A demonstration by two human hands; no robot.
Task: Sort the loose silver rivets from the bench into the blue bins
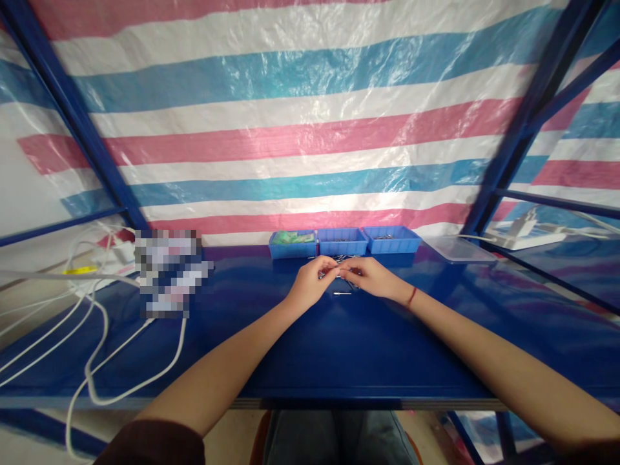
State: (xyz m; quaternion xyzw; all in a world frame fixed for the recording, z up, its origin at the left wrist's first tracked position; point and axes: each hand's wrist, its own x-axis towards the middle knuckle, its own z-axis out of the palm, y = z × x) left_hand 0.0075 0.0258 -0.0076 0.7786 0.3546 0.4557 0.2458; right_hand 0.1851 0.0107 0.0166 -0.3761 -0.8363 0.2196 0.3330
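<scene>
My left hand (314, 278) and my right hand (371, 278) meet over the middle of the blue table, fingertips touching. Both are closed in a pinch. Whatever lies between the fingertips is too small and hidden to make out. Under and behind the fingers is a loose pile of slim silver metal pins (352, 284), partly covered by my hands. A single metal pin (341, 294), thicker at its left end, lies on the table just nearer to me.
Behind my hands stand three blue bins: the left bin (293, 253) holds something green, while the middle bin (341, 248) and right bin (394, 247) contain small metal pieces. White cables (104, 329) spread at left. A clear plastic lid (458, 250) and power strip (527, 237) lie right.
</scene>
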